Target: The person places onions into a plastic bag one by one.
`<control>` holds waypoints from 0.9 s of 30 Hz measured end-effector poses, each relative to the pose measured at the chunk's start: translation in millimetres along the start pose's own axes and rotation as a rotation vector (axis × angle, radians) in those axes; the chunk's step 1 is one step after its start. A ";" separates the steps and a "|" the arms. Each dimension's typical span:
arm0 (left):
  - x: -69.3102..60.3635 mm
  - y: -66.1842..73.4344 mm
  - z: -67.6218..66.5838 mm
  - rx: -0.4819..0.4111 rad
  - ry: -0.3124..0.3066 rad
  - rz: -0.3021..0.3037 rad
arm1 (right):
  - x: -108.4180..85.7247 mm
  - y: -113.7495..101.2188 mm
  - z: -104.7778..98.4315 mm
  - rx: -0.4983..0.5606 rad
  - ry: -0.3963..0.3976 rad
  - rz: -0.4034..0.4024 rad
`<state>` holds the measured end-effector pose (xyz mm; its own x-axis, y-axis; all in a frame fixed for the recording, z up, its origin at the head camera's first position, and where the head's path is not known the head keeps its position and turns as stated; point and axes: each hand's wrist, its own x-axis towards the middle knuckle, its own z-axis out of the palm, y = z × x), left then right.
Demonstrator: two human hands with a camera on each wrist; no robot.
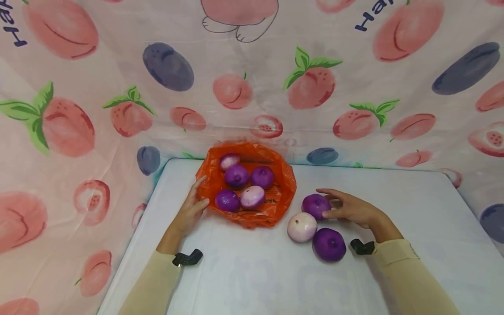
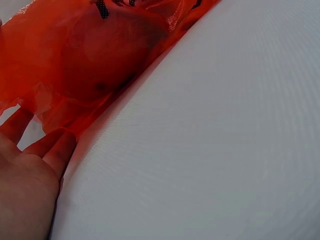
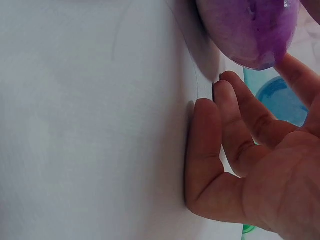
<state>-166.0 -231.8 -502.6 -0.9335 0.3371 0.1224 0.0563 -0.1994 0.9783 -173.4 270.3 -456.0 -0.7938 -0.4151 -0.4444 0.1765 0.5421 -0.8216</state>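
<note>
My right hand (image 1: 354,211) has its thumb and index finger on either side of a purple onion (image 1: 316,206); in the right wrist view the index finger touches that onion (image 3: 252,30), while the other fingers bend loosely by the tabletop. Close beside it lie a pale onion (image 1: 302,227) and a second purple onion (image 1: 329,245). On the left, an orange plastic bag (image 1: 285,186) stands wide-mouthed with several purple and pale onions inside. My left hand (image 1: 190,213) touches the bag's left side with relaxed fingers; the left wrist view shows fingertips against the orange film (image 2: 30,75).
A white table (image 1: 252,271) carries everything. Behind it and along the left hangs a fruit-print cloth (image 1: 236,57). Each wrist wears a small black camera, one on the left (image 1: 188,257) and one on the right (image 1: 362,246).
</note>
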 end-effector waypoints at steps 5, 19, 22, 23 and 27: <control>-0.8 -0.6 -1.4 0.001 0.003 -0.007 | 2.2 0.5 0.8 0.000 -0.005 -0.005; 0.7 -2.4 -4.3 0.000 -0.009 0.009 | 1.4 -1.6 2.5 -0.054 0.012 -0.038; 0.9 -3.4 -4.5 -0.013 -0.019 0.018 | 0.2 -2.1 2.0 -0.061 0.016 -0.028; 1.0 -3.6 -4.3 -0.015 -0.021 0.019 | -0.2 -1.6 1.3 -0.057 0.016 -0.025; 1.0 -3.6 -3.1 -0.014 -0.023 0.018 | -3.4 1.2 -2.1 -0.013 0.019 -0.029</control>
<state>-168.2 -233.6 -506.5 -0.9241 0.3542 0.1437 0.0676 -0.2186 0.9735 -171.7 273.8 -454.8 -0.8098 -0.4168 -0.4130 0.1455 0.5392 -0.8295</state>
